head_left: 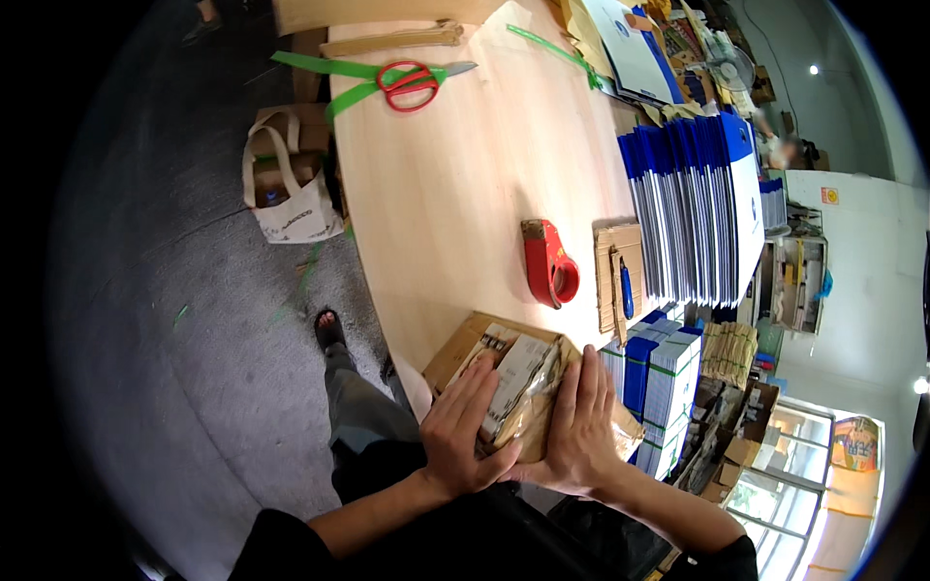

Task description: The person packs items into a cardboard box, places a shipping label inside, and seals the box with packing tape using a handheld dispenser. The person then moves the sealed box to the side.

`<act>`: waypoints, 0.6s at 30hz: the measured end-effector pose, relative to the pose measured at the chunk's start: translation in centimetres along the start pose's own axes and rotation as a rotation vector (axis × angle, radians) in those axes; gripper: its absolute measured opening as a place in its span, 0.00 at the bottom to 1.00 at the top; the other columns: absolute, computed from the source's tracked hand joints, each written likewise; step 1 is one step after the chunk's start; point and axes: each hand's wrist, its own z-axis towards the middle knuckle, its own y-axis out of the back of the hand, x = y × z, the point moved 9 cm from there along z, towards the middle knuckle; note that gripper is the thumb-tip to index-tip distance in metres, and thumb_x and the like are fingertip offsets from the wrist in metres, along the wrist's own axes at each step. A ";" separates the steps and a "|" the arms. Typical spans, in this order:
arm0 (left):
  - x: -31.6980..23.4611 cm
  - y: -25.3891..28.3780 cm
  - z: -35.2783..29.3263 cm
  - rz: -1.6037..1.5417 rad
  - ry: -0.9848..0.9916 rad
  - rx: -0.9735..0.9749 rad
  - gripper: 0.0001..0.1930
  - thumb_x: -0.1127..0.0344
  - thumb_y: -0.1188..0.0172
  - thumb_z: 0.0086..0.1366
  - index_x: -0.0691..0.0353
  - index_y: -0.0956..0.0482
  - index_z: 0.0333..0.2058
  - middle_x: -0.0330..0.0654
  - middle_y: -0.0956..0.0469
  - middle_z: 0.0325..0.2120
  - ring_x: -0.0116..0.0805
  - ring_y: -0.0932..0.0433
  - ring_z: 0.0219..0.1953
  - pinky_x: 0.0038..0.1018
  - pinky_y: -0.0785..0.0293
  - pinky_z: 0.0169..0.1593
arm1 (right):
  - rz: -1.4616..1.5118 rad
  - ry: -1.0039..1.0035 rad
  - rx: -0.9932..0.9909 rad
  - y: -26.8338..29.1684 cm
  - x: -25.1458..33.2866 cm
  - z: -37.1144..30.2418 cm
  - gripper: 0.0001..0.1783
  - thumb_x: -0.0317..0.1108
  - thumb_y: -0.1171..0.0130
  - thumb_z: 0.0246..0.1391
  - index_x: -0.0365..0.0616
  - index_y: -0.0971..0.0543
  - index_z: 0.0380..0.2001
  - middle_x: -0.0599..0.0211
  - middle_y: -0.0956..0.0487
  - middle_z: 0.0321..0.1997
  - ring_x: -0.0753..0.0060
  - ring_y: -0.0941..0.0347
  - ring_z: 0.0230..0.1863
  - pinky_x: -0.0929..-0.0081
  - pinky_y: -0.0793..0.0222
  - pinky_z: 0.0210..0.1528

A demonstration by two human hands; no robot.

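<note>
A brown cardboard box (455,349) rests at the near edge of the wooden table, with a white printed label and shiny clear tape on its top. My left hand (460,426) lies on the label side, fingers stretched out flat. On the other side of the tape, my right hand (579,426) presses with straight fingers. The thumbs come close together at the near side of the box. Beyond the box stands a red tape dispenser (539,259), touched by neither hand. Both palms hide part of the box.
Red-handled scissors (407,87) lie on green strips (351,70) at the table's far left. Right of the dispenser, a blue utility knife (626,290) rests on cardboard pieces (607,261). Stacked blue-and-white folders (683,208) line the right side. A canvas bag (295,208) stands left of the table.
</note>
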 end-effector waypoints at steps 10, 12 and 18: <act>2.6 -2.1 -0.1 -0.357 0.175 0.443 0.49 0.44 0.39 0.61 0.73 0.50 0.68 0.59 0.46 0.69 0.50 0.48 0.72 0.39 0.51 0.72 | 0.096 0.021 -0.113 0.8 -0.7 -0.7 0.77 0.83 0.43 0.38 0.21 0.51 0.68 0.21 0.52 0.70 0.23 0.51 0.71 0.34 0.56 0.69; 2.7 -2.9 1.9 -0.809 0.370 0.516 0.44 0.44 0.48 0.71 0.71 0.54 0.70 0.52 0.48 0.70 0.41 0.51 0.73 0.36 0.55 0.73 | 0.161 0.011 -0.140 1.1 -1.1 -1.1 0.73 0.82 0.48 0.43 0.22 0.50 0.68 0.27 0.50 0.72 0.30 0.53 0.74 0.35 0.59 0.72; 2.2 -5.2 7.0 -0.512 0.440 0.508 0.26 0.56 0.62 0.79 0.69 0.40 0.67 0.47 0.35 0.63 0.34 0.38 0.65 0.29 0.45 0.68 | 0.269 0.070 -0.450 7.5 -2.3 -4.0 0.59 0.75 0.56 0.57 0.26 0.45 0.68 0.37 0.49 0.75 0.40 0.58 0.78 0.41 0.66 0.76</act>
